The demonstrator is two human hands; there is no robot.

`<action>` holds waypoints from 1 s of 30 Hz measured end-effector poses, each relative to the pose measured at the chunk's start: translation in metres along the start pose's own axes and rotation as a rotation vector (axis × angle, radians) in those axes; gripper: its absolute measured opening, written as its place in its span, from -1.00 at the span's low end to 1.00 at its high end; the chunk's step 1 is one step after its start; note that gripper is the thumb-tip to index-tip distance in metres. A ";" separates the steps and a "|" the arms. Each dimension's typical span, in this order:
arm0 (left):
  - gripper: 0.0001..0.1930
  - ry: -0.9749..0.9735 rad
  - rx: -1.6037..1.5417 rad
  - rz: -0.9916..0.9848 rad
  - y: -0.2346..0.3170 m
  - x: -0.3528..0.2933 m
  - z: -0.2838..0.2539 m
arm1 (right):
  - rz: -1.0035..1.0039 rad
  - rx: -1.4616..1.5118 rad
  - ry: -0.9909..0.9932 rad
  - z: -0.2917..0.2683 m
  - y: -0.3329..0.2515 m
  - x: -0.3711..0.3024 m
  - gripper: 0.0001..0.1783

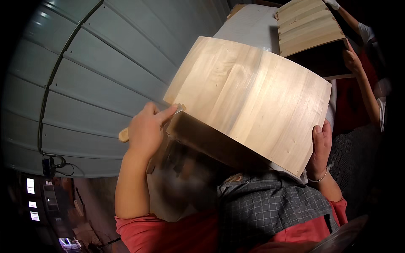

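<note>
A pale wooden box (253,101) with a planked upper face is tilted in front of me, its dark hollow side toward my body. My left hand (145,126), at the box's near left corner, is closed round a wooden-handled tool with a flat metal blade (179,109). The handle's butt (123,135) sticks out left of the fist. The blade lies against the corner edge, and something tan shows at its tip. On the right side, my right hand (320,147) grips the box's edge, thumb up and the other fingers partly hidden.
Grey metal panelling (97,88) rises close on the left, with a cable along it. Behind the box is a white-covered surface (249,27). At the far right, another person's hands hold a second wooden box (310,27). Dim clutter lies at lower left.
</note>
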State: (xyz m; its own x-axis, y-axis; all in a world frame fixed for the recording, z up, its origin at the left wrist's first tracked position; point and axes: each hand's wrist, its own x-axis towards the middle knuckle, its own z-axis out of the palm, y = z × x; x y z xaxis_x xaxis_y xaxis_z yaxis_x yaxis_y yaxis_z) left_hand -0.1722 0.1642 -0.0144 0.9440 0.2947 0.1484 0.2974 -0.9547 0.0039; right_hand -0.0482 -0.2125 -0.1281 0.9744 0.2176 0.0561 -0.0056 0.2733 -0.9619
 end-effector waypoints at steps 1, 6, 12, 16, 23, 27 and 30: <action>-0.55 0.000 -0.009 0.001 -0.002 -0.002 0.007 | 0.005 0.008 0.000 0.000 0.000 -0.001 -0.54; -0.57 -0.026 0.097 0.034 0.004 0.006 -0.012 | 0.023 0.050 0.017 -0.001 0.001 0.000 -0.53; -0.65 -0.058 0.193 0.127 -0.005 0.006 -0.015 | -0.004 0.042 -0.020 0.000 0.004 0.000 -0.54; -0.67 -0.044 0.196 0.087 0.006 0.009 -0.021 | -0.002 0.056 -0.008 -0.001 0.004 0.002 -0.54; -0.49 0.333 -0.306 0.036 0.040 -0.006 0.029 | 0.018 0.227 -0.061 0.007 -0.010 -0.006 -0.49; -0.50 0.378 -0.268 0.176 0.092 0.001 0.021 | 0.084 0.090 -0.117 0.003 -0.005 -0.006 -0.49; -0.49 0.422 0.131 0.386 0.131 0.017 -0.005 | 0.065 0.125 -0.218 0.003 -0.016 -0.009 -0.48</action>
State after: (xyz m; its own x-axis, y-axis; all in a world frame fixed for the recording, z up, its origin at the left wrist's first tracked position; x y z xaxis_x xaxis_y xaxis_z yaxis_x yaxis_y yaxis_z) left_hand -0.1178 0.0439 -0.0063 0.8568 -0.1407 0.4960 -0.0163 -0.9690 -0.2466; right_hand -0.0572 -0.2157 -0.1123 0.8998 0.4316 0.0643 -0.1077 0.3624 -0.9258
